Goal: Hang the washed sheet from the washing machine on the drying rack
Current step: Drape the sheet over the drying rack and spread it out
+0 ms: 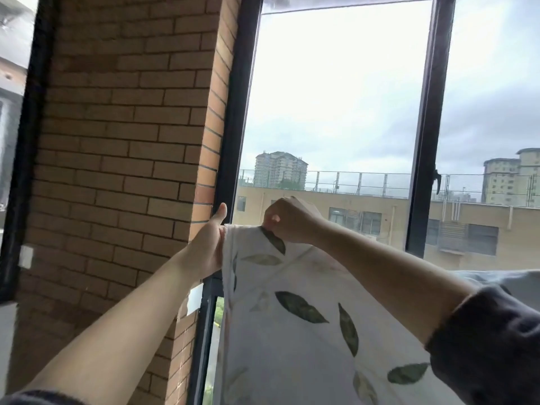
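Dark-sleeved forearms (380, 276) raise the white leaf-printed fabric sheet (292, 331) before the black-framed window (426, 112), the grip of the left hand (214, 242) closed round its corner and that of the right hand (287, 220) pinching its top edge, likely stretching it flat for a rack not in view.

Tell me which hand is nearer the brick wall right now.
Left. The left hand holds the sheet by its edge, right beside the corner of the brick wall; the right hand grips the sheet's top farther right, before the window glass.

Your sheet (306, 331) is white with green leaf print; it hangs flat, top edge raised, before the window (336, 83).
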Demonstrator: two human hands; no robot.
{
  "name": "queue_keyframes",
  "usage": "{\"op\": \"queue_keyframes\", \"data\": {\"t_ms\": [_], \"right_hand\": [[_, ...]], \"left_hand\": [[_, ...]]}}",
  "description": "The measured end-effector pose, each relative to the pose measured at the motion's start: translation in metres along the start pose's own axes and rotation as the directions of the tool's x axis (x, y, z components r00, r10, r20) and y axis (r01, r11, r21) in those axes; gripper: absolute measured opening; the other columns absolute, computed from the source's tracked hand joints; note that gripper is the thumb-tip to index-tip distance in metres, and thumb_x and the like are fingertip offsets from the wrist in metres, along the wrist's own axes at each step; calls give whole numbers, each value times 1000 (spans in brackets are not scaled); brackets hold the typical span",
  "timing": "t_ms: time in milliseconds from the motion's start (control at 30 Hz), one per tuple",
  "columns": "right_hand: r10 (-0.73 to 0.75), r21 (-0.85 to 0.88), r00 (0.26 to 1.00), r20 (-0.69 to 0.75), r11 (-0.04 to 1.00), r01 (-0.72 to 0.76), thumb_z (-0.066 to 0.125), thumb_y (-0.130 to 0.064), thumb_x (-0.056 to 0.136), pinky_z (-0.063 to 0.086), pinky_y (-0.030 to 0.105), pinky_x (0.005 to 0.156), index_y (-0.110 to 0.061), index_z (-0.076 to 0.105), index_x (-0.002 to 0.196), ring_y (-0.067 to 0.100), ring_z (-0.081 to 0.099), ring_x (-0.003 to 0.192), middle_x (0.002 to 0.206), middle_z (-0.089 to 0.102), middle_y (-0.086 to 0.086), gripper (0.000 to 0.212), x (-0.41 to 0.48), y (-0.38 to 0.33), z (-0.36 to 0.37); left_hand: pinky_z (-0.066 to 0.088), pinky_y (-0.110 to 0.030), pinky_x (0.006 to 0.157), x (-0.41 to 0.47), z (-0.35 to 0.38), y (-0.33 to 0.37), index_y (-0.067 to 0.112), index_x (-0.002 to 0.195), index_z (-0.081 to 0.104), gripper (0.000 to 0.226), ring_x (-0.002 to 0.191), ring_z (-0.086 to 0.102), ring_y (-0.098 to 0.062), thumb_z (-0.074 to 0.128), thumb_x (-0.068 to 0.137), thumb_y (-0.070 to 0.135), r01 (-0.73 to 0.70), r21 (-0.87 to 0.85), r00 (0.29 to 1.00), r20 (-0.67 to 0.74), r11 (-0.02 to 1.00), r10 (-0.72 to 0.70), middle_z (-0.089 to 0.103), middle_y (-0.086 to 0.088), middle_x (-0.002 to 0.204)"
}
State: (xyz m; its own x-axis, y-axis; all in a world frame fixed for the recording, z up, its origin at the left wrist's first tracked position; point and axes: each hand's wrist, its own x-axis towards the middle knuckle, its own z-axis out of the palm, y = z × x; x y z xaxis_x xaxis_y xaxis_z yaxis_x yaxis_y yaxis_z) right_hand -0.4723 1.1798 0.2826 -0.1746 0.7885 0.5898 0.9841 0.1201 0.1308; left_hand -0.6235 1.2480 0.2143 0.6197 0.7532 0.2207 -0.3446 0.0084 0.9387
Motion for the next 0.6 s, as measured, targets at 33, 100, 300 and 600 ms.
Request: {"op": "queue_keyframes", "data": {"t_ms": [33, 100, 300, 600], "right_hand": [[-13, -30, 1000, -6, 999, 13, 49, -23, 89, 33, 22, 50, -30, 67, 74, 20, 56, 74, 87, 65, -3, 24, 2, -2, 1], [-40, -100, 999, -13, 994, 38, 47, -22, 89, 30, 22, 48, -31, 59, 69, 19, 55, 72, 83, 64, -3, 25, 2, -2, 0], [-103, -85, 993, -59, 992, 98, 45, -22, 92, 47, 25, 59, -24, 68, 84, 15, 61, 74, 89, 69, -5, 24, 9, -1, -13], [-51, -47, 995, 83, 997, 55, 52, -38, 86, 53, 35, 57, -19, 47, 59, 18, 51, 57, 61, 50, -1, 33, -8, -26, 24]], "left_hand": [[43, -39, 94, 0, 0, 0, 0, 93, 71, 85, 87, 67, -31, 18, 91, 67, -8, -1, 1000, -7, 1000, 8, 70, -20, 91], [44, -38, 91, -2, 3, 0, 4, 75, 76, 86, 78, 69, -28, 18, 92, 65, -21, -3, 1000, -14, 1000, 21, 71, -17, 82], [48, -38, 80, -7, -1, -6, 0, 100, 65, 87, 90, 66, -31, 17, 88, 71, 1, -6, 998, -55, 1000, -2, 70, -21, 96], [45, -38, 91, -15, 11, -13, -3, 105, 68, 112, 92, 68, -29, -1, 79, 80, -12, -213, 982, 179, 977, 52, 67, -24, 101]]}}
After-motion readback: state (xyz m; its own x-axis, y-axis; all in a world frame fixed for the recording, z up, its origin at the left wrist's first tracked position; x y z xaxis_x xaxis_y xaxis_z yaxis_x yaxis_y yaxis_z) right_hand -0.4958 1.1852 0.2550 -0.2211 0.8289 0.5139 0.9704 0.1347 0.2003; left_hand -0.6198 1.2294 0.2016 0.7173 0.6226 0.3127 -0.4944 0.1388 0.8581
